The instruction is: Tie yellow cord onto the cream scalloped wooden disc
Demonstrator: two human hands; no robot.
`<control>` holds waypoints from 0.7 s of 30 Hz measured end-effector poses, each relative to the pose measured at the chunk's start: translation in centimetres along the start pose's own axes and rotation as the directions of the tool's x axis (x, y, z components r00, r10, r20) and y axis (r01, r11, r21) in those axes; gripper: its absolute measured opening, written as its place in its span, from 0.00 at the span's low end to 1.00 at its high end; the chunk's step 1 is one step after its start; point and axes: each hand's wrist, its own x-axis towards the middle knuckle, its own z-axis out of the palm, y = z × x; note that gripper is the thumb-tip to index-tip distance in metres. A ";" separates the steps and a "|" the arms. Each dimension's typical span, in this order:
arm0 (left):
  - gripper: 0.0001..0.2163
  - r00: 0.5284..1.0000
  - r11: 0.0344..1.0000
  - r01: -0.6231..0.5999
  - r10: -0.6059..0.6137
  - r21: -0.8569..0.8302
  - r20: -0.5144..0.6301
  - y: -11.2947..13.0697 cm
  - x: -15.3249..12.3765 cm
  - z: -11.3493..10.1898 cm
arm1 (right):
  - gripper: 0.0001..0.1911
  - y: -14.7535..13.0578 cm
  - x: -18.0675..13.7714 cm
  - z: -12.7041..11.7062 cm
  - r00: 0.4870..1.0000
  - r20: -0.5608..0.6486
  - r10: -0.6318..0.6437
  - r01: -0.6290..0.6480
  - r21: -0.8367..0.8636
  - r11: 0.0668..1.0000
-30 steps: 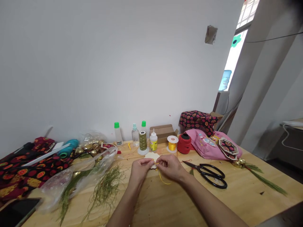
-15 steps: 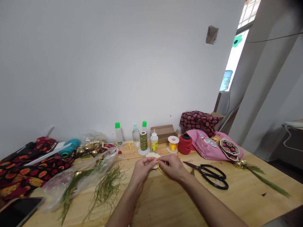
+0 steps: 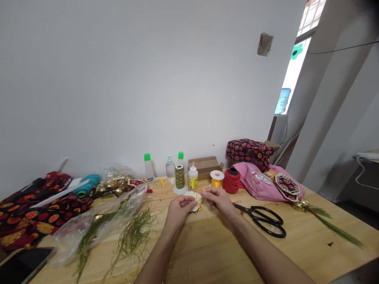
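Watching remotely through the head camera, I have the wooden table [image 3: 201, 252] spread below me. A pink bag [image 3: 251, 184] lies on its far right, and black-handled scissors [image 3: 268, 221] lie nearer, right of my hands. My right hand [image 3: 220, 202] has thumb and forefinger drawn close together; blur means I cannot tell whether they grip anything. Just to its left, my left hand [image 3: 178, 210] pinches a pale flat piece [image 3: 189, 194] near the table's middle. Yellow cord [image 3: 199, 210] runs along that piece's near right edge.
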 end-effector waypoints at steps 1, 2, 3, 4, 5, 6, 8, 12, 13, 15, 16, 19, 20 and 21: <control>0.12 1.000 1.000 0.003 -0.003 0.001 -0.007 0.0 0.0 0.0 | 0.09 -0.4 0.0 -0.3 1.000 -0.014 0.016 -0.014 0.090 0.996; 0.12 1.000 1.000 0.006 -0.006 0.001 -0.007 0.0 0.0 0.0 | 0.08 -0.9 -0.1 -0.5 1.000 -0.019 0.023 -0.019 0.180 0.984; 0.12 1.000 1.000 0.006 -0.006 0.006 -0.004 0.0 0.0 0.0 | 0.08 -1.3 -0.1 -0.8 1.000 -0.018 0.023 -0.017 0.265 0.964; 0.11 1.000 1.000 0.006 -0.006 0.016 0.002 0.0 0.0 0.1 | 0.07 -1.6 -0.1 -1.1 1.000 -0.011 0.018 -0.013 0.340 0.940; 0.11 1.000 0.999 0.003 -0.003 0.032 0.008 0.0 0.0 0.1 | 0.06 -1.9 -0.1 -1.2 1.000 0.008 0.014 -0.016 0.395 0.919; 0.11 1.000 0.999 0.001 -0.001 0.050 0.013 0.1 0.0 0.2 | 0.06 -2.0 -0.1 -1.4 0.999 0.031 0.010 -0.022 0.431 0.902; 0.10 1.000 0.996 0.000 -0.001 0.085 0.016 0.1 -0.1 0.3 | 0.06 -2.2 -0.1 -1.5 0.998 0.070 -0.004 -0.029 0.464 0.885; 0.09 1.000 0.993 0.006 -0.008 0.114 0.018 0.4 -0.3 0.4 | 0.05 -1.9 0.2 -1.6 0.999 0.038 -0.018 -0.002 0.465 0.885; 0.09 1.000 0.993 0.010 -0.013 0.120 0.025 0.4 -0.4 0.4 | 0.05 -1.8 0.3 -1.8 1.000 0.025 -0.013 0.000 0.467 0.884; 0.09 0.999 0.990 0.015 -0.022 0.138 0.046 0.4 -0.5 0.5 | 0.06 -1.6 0.6 -2.0 1.000 0.005 0.009 -0.010 0.479 0.878; 0.10 0.998 0.988 0.016 -0.025 0.153 0.055 0.3 -0.5 0.5 | 0.06 -1.5 0.7 -2.2 1.000 -0.009 0.024 -0.017 0.482 0.876; 0.11 0.997 0.979 0.003 -0.017 0.202 0.070 0.1 -0.6 0.6 | 0.08 -1.2 0.9 -2.6 0.993 -0.091 0.069 -0.024 0.426 0.904; 0.11 0.997 0.976 -0.006 -0.011 0.220 0.077 0.0 -0.6 0.6 | 0.09 -1.2 0.9 -2.6 0.988 -0.131 0.076 -0.021 0.379 0.925; 0.11 0.996 0.972 -0.016 -0.005 0.236 0.086 0.0 -0.5 0.5 | 0.09 -1.2 0.9 -2.6 0.983 -0.168 0.079 -0.019 0.334 0.943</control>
